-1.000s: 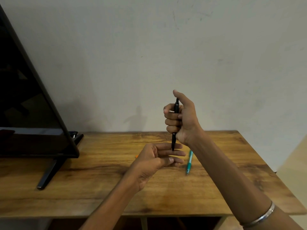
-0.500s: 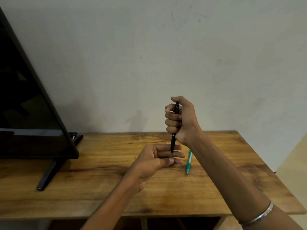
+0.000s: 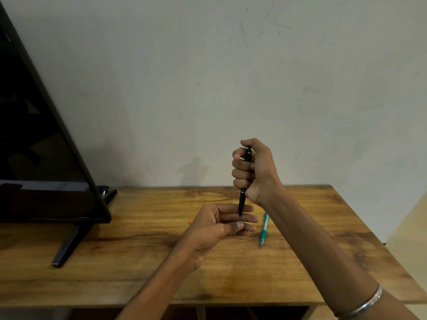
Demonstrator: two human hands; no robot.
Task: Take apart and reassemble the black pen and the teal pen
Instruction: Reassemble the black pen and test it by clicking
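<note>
two pens in play, both looking whole. slim black plastic pen (image 3: 244,181) standing near upright in the air above the wooden tabletop (image 3: 143,255), long axis top to bottom, clicker end up, writing tip down. wrapped in the right hand (image 3: 253,170) as a fist round the upper barrel, thumb curled over the top end, probably pressing the clicker. lower barrel poking out below the fist, tip landing right on the fingers (image 3: 235,215) of the left hand (image 3: 216,227), so directly below the right. left hand palm-up-ish, fingers stretched out sideways and relaxed, thumb lying across them, gripping nothing. looks like testing the tip against the fingers, or getting set to pinch the lower half and unscrew it. can't tell which.

thin teal plastic pen (image 3: 264,229) flat on the table, just right of the left fingertips, long axis running away from the viewer, slightly tilted, tip toward the near edge. nearer the left hand, untouched.

also around: dark flat screen on a black stand (image 3: 46,158) at far left, tiny orange bit (image 3: 191,221) peeking out behind the left hand, silver bangle (image 3: 362,306) on the right wrist.
</note>
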